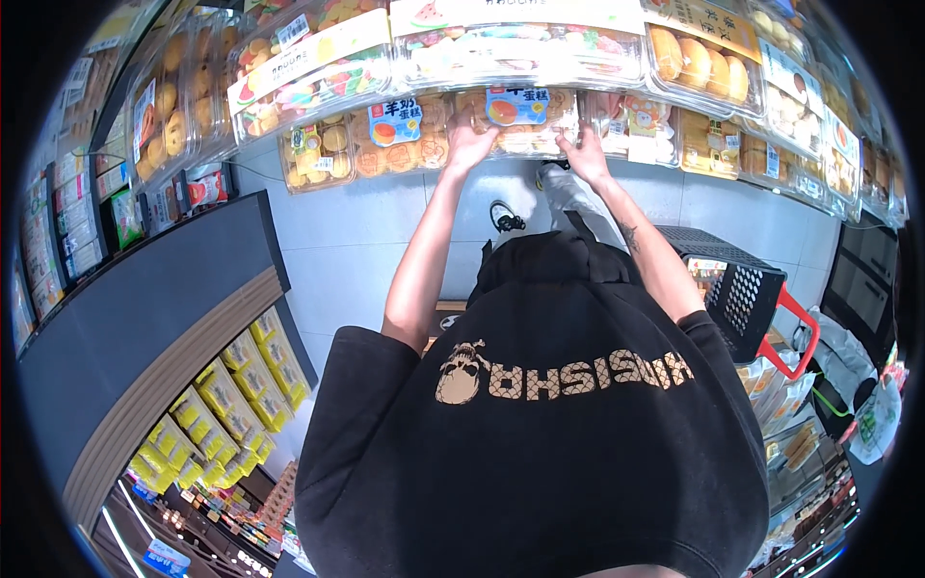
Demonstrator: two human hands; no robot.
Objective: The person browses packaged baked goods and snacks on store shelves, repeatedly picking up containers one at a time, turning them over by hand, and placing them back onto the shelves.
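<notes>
A clear plastic box of cakes (533,142) with a blue and orange label is on the lower front row of the display, between my two hands. My left hand (471,146) grips its left front side, with some fingertips lost against the packaging. At the box's right front corner my right hand (586,159) is closed on the edge, thumb and fingers bent. To the left sits a similar cake box (400,144) with the same kind of label. A box of white, round pastries (640,135) stands right of my right hand.
Larger clear boxes of colourful sweets (520,53) are stacked just above and behind. A black shopping basket (737,289) with a red handle stands at my right. On the left is a dark counter (183,260), with yellow packets (226,395) on racks below it.
</notes>
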